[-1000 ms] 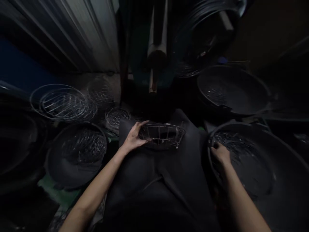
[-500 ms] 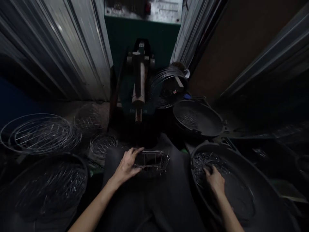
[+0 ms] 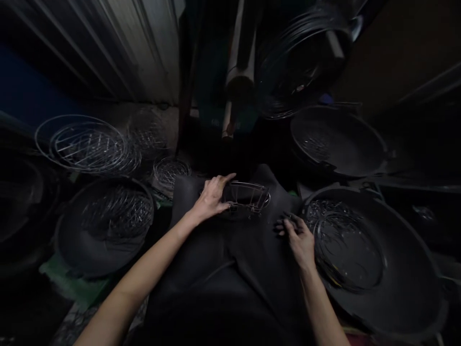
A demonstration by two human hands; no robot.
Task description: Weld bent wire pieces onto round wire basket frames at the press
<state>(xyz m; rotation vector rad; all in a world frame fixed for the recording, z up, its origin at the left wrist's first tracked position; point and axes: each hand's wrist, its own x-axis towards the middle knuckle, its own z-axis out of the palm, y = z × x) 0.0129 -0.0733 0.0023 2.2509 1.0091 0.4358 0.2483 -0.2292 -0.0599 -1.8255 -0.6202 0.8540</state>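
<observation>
My left hand (image 3: 212, 198) grips the near-left side of a small round wire frame (image 3: 250, 194), thumb low and fingers over the top. The frame is held above the dark cloth (image 3: 248, 250) over my lap. To its right, my right hand (image 3: 298, 235) is closed with thumb and fingertips pinched together. A small dark piece seems to poke out of the pinch, too dim to name. Beside that hand stands a wide dark pan (image 3: 406, 259) with a heap of small metal pieces (image 3: 333, 214) and a ring of wire inside.
A machine with a thick metal bar (image 3: 239, 72) rises ahead. Behind the right pan are another pan (image 3: 356, 144) and a wire coil (image 3: 306, 33). On the left lie round wire grids (image 3: 90, 146), a small grid (image 3: 171, 172) and a pan (image 3: 97, 254) of metal pieces.
My right hand has come out of the right pan and moved left toward the wire frame. The left hand keeps its grip on the frame. The view has tilted downward.
</observation>
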